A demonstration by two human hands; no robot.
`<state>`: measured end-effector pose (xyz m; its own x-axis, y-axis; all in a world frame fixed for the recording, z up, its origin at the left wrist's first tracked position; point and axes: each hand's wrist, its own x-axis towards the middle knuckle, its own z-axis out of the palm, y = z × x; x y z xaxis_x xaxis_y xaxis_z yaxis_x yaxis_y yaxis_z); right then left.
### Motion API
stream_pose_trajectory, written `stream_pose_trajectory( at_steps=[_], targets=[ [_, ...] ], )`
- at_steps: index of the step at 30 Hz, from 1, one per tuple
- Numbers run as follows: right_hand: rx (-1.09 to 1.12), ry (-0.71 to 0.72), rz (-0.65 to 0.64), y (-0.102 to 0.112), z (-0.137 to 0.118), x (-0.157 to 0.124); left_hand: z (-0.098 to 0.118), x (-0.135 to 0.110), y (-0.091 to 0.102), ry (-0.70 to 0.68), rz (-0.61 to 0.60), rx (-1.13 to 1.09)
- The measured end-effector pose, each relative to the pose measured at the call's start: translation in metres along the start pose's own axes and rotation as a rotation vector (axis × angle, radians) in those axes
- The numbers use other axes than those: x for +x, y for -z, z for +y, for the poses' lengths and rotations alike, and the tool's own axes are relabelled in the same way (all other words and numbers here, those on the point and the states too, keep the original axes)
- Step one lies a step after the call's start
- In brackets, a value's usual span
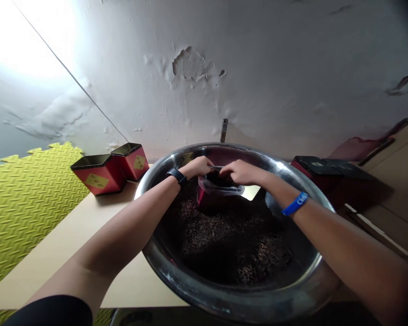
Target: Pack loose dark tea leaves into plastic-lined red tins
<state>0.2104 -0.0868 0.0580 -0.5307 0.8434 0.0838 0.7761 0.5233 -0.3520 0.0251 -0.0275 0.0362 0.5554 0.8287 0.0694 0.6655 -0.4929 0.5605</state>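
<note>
A large steel basin [166, 278] holds dark, thin dried leaves that look like loose tea [211, 233]. Inside it, toward the far side, a red tin [207, 201] sits on the leaves, with a clear plastic bag [221, 188] lining it and spilling over its rim. My left hand [199, 167], below a black wristband, pinches the bag's edge at the left of the opening. Opposite it, my right hand [243, 173] has its fingers curled on the bag's far right edge. A shiny pale-gold flat piece [251, 192] shows below my right hand; its kind is unclear.
Two open red tins [100, 177] with yellow labels stand on the light wooden table [71, 240] left of the basin. Dark-lidded red tins [321, 167] and a cardboard box [399, 176] are at the right. Behind rises a peeling wall [275, 81]; yellow foam mats [30, 190] lie left.
</note>
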Motion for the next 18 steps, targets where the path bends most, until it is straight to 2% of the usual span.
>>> stream_pose_trajectory(
  at_steps=[2,3,5,6,8,11,15,18],
  targets=[
    [0.108,-0.071,0.176,0.01,0.009,-0.002,-0.002,0.002,0.001,0.002,-0.012,0.01],
    [0.137,-0.153,0.244,0.014,0.016,-0.003,-0.002,0.002,0.001,0.005,-0.012,0.013],
    [0.146,-0.372,0.259,0.017,0.035,-0.004,-0.002,0.002,0.001,0.016,-0.003,0.014],
    [0.141,-0.467,0.172,0.014,0.045,-0.005,-0.001,0.002,0.0,0.025,0.002,0.012],
    [0.155,-0.56,-0.133,0.003,0.062,-0.008,0.0,0.002,-0.001,0.044,0.013,0.012],
    [0.275,-0.503,-0.57,-0.025,0.067,-0.015,-0.004,0.002,-0.002,0.069,0.087,0.034],
    [0.478,-0.434,-0.92,-0.055,0.033,-0.019,-0.014,0.001,0.002,0.14,0.233,0.046],
    [0.438,-0.314,-1.048,-0.069,-0.002,-0.018,-0.019,0.001,0.004,0.208,0.279,0.015]
  ],
)
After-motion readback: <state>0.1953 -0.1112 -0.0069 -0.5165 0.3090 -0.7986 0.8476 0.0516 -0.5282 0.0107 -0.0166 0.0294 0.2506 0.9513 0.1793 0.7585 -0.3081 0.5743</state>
